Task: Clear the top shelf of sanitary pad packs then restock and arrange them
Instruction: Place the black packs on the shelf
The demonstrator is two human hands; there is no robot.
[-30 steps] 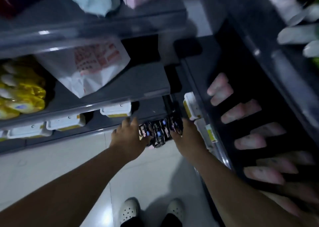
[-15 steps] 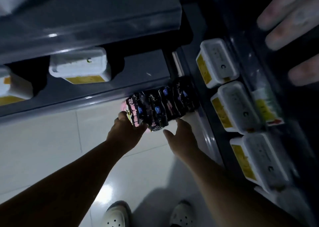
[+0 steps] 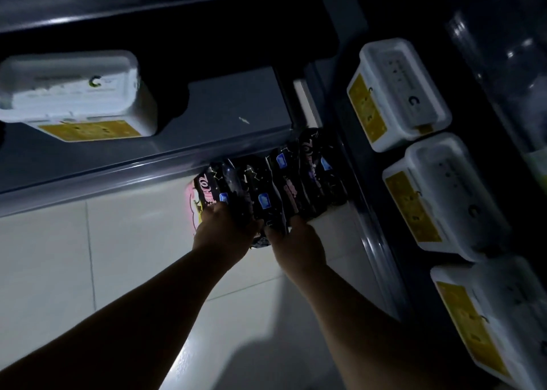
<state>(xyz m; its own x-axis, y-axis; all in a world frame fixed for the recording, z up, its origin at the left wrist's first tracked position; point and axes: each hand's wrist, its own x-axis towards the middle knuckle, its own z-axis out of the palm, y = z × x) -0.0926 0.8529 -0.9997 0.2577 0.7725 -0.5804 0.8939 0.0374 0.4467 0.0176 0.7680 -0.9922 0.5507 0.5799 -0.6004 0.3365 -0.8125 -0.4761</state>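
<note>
**Pad packs gripped low at the shelf corner**

Where two grey shelves meet above the tiled floor (image 3: 44,271), a row of dark sanitary pad packs (image 3: 266,188) is pressed between both hands. The left hand (image 3: 225,232) closes on its left end, the right hand (image 3: 296,241) on its right. White tubs (image 3: 399,93) sit on the right-hand shelf (image 3: 370,241).

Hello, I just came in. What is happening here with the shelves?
A person is bending over a row of dark sanitary pad packs, pressed together between the left hand and the right hand. The row is low, above the pale tiled floor, in the corner where two grey shelf units meet. It is not clear whether the packs rest on the floor. A pink pack shows at the left end. White boxes with yellow labels sit on the low shelves nearby.
</note>
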